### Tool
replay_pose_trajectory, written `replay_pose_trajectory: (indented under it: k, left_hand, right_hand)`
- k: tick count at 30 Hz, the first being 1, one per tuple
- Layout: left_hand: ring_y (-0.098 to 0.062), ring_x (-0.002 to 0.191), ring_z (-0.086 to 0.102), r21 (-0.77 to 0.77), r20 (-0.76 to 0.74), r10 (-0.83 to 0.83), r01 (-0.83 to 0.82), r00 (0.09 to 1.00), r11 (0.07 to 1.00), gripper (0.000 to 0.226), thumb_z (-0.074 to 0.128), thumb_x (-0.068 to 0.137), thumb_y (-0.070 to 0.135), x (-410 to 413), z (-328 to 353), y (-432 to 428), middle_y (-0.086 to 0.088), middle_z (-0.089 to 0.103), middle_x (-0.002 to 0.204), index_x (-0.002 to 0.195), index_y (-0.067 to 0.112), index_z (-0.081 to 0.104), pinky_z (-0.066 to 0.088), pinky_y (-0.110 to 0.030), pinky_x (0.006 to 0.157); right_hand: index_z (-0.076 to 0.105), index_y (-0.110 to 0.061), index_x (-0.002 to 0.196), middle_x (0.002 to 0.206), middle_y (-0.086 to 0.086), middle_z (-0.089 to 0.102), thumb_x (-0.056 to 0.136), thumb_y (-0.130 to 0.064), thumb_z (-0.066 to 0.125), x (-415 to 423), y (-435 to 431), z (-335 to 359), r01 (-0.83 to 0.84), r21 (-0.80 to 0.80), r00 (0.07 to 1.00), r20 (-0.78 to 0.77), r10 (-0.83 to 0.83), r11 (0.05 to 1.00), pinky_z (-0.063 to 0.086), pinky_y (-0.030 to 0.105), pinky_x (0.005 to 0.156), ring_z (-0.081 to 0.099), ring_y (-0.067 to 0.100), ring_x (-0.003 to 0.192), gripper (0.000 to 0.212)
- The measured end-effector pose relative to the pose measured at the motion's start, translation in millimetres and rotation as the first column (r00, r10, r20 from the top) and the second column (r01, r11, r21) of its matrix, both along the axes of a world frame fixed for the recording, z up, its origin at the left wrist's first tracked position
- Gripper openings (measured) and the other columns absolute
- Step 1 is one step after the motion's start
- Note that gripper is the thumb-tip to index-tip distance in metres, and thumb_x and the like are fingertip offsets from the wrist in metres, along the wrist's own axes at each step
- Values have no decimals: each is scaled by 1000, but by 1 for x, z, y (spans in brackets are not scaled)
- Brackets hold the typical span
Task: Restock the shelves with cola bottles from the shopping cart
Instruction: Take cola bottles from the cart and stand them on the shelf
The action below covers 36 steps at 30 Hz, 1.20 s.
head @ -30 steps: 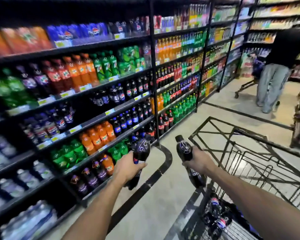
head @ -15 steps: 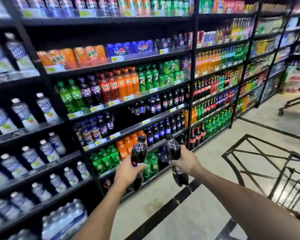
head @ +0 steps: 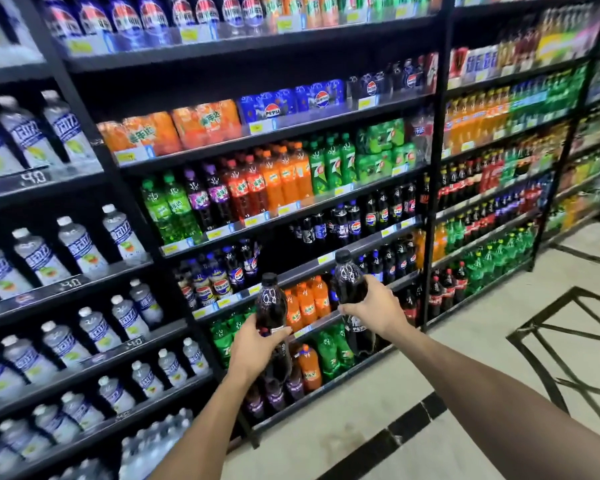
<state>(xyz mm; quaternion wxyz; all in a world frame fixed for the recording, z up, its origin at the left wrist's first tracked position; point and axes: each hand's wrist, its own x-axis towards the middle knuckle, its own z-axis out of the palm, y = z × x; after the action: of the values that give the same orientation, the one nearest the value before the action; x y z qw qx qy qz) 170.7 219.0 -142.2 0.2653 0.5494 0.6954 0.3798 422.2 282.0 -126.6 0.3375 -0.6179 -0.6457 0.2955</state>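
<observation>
Both hands loaded, nothing shelved yet.

Left hand [head: 257, 351]: wrapped round the label band of a dark cola bottle with black cap, clear plastic [head: 271, 303]. The bottle is near upright and held in front of the black steel shelf rack [head: 430, 237], at the level of its lower shelves.

Right hand [head: 374, 306]: fingers curled round the mid-body of a second dark cola bottle [head: 349, 282], just above its label, cap tipped slightly left. It's also in front of the rack, a bit higher up it than the first. The two bottles are apart. Can't tell if either touches a shelf edge.

Handling, my read:
- Full bottles, so moderate weight for one hand, bottom-heavy.
- Under pressure, so the walls are stiff and a firm squeeze is fine.
- The plastic is smooth and the label band grips better, so hold at or just above it.
- They won't shatter, but a drop means fizz.
- Tall and narrow, so land the base flat and slide it back rather than tipping it in.

Rack has matching dark cola bottles [head: 371, 220] on its mid shelves, with a dark gap to their left. Looks like the target slot.

Black wire-frame cart [head: 568, 341] sits right of the rack, on the floor.
</observation>
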Motion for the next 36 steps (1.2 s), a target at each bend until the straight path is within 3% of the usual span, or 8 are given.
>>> replay_pose_trajectory:
  k: [7,12,14,18,22,25,30,36]
  left_hand:
    - [-22,120,62,10,126,53,-55,991,998,103,83,61,70,8,-5,52,3,63,136,144,21,48,51,-48,103]
    - [-27,143,42,4,152,75,-76,986,997,115,85,66,63,12,-9,89,-2,43,155,156,13,33,35,-47,118]
    - [-22,135,51,-6,130,83,-83,988,996,109,84,61,70,9,-17,111,3,55,146,148,18,45,41,-44,113]
    - [-15,110,63,25,149,46,-51,988,998,47,88,74,41,10,-17,152,18,67,109,112,33,62,43,-28,90]
    - [-8,102,60,69,155,32,-44,987,997,44,88,75,39,8,-10,199,21,62,108,104,27,58,46,-29,92]
    - [-9,94,67,94,149,26,-40,989,995,45,90,68,45,1,-12,232,15,72,99,103,29,67,54,-36,87]
    - [-2,91,64,120,172,1,-22,985,993,44,89,72,42,-3,-4,267,15,70,98,107,26,66,48,-21,73]
    - [2,88,62,114,156,-11,-7,988,993,44,88,74,42,9,-6,308,19,67,94,106,24,64,45,-19,70]
  right_hand:
    - [53,-22,118,88,-9,71,74,-35,91,4,55,-10,-24,-25,998,-66,22,999,60,45,78,71,16,77,59]
    - [49,-29,110,87,-16,65,73,-34,91,6,89,-17,8,-46,996,-86,-12,999,60,44,80,72,20,80,56]
    - [47,-31,112,90,-16,63,71,-37,92,6,105,-19,23,-71,994,-108,-30,997,60,44,81,72,22,86,61]
    - [58,-26,119,104,-6,73,65,-41,93,7,144,-22,57,-66,989,-135,-66,996,60,47,83,71,21,92,66]
    - [53,-20,139,128,-4,66,72,-39,92,2,176,-13,118,-57,986,-111,-123,991,52,41,98,63,23,117,79]
    - [61,-22,117,108,-4,73,68,-38,93,1,199,-13,147,-45,984,-91,-151,988,54,41,93,69,23,104,61]
    - [56,-27,106,98,-9,69,70,-34,93,2,231,-5,193,-24,974,-118,-195,981,55,44,91,68,21,97,52]
    - [60,-22,120,107,-8,71,71,-35,93,6,275,-9,157,-22,976,-146,-159,987,54,43,95,67,19,103,61]
